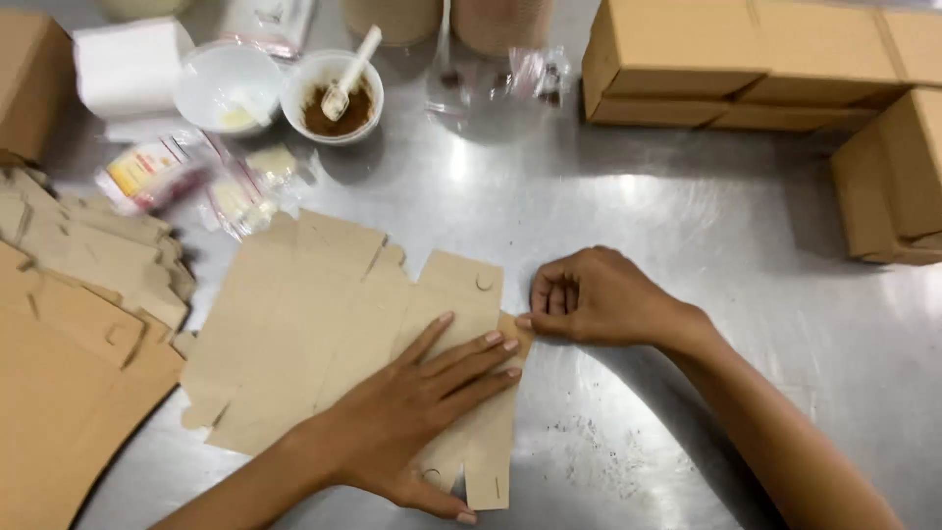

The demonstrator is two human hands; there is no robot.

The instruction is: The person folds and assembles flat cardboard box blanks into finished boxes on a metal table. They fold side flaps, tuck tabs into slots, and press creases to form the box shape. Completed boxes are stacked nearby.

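A flat, unfolded brown cardboard box blank [304,324] lies on the steel table [687,226]. My left hand [422,412] rests flat on its right part, fingers spread, pressing it down. My right hand [589,294] is curled with its thumb and fingertips at the blank's right edge, touching a small flap there. Whether it pinches the flap or only presses it is unclear.
A stack of more flat blanks [69,324] lies at the left. Two white bowls stand at the back, one [332,96] with brown powder and a white spoon. Small plastic sachets [196,177] lie nearby. Assembled cardboard boxes [765,59] sit at the back right and right edge.
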